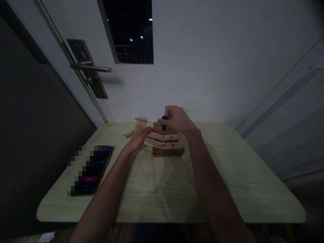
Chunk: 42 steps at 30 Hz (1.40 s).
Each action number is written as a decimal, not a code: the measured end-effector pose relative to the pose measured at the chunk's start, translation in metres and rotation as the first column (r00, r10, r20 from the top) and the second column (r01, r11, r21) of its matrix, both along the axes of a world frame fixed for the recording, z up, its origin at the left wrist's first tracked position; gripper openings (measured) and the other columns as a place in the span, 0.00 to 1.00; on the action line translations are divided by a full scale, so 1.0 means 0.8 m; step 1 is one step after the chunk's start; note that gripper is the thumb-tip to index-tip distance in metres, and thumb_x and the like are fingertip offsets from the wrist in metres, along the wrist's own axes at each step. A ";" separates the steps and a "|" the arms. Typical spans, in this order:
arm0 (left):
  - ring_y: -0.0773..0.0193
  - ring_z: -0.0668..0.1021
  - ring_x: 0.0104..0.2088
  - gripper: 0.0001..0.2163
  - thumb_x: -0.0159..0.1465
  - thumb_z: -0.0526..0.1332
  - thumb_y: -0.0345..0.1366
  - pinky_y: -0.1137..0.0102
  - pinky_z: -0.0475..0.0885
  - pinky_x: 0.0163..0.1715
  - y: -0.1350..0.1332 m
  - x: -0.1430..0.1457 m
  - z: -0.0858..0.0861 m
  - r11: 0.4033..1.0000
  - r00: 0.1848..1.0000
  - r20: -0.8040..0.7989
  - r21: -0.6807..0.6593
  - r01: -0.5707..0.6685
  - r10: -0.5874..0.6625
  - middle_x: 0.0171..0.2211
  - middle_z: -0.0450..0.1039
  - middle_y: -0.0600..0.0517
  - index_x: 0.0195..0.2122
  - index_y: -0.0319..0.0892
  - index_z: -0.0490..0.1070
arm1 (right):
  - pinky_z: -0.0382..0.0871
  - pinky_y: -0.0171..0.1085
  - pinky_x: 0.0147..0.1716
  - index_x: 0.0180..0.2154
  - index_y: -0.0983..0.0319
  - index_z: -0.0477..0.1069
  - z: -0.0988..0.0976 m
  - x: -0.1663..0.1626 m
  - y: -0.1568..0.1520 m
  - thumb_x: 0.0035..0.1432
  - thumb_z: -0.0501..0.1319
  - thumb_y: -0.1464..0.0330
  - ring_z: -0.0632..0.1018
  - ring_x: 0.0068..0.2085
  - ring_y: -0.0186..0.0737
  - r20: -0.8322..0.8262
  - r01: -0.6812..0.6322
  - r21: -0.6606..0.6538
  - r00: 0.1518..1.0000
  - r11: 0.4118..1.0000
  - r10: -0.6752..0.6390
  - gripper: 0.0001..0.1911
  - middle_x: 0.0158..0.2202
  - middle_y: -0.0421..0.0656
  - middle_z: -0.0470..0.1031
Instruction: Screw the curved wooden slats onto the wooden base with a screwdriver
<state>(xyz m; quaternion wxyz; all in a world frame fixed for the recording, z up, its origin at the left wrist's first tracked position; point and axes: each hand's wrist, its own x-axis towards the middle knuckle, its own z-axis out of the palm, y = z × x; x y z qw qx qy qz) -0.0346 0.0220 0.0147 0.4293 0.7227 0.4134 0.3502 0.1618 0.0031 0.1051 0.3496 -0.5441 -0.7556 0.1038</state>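
Note:
My right hand [178,118] is closed round the black handle of a screwdriver [164,123]. The screwdriver stands upright, its tip down at a dark hole or screw in the far bent wooden strip [168,137]. My left hand [140,137] is at that strip's left end, fingers reaching along its far side and seeming to grip it; the thumb is hidden. A second bent wooden strip [164,145], with two dark spots, lies parallel on the near side. Both strips rest across a brown block [168,153] that looks like stacked cardboard.
More light wooden pieces [136,127] lie at the table's back left, behind my left hand. A phone [92,173] with a lit screen lies left of my left forearm. The pale table [227,189] meets a white door [215,67] with a metal handle [93,68].

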 end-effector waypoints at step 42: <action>0.56 0.75 0.46 0.21 0.65 0.51 0.50 0.63 0.67 0.51 0.001 -0.001 -0.005 0.999 0.999 0.037 -0.051 -0.008 0.010 0.44 0.77 0.46 0.43 0.40 0.75 | 0.60 0.33 0.27 0.28 0.64 0.75 -0.006 0.007 0.009 0.49 0.71 0.65 0.68 0.25 0.30 -0.081 -0.115 -0.036 0.990 0.993 0.112 0.10 0.23 0.37 0.70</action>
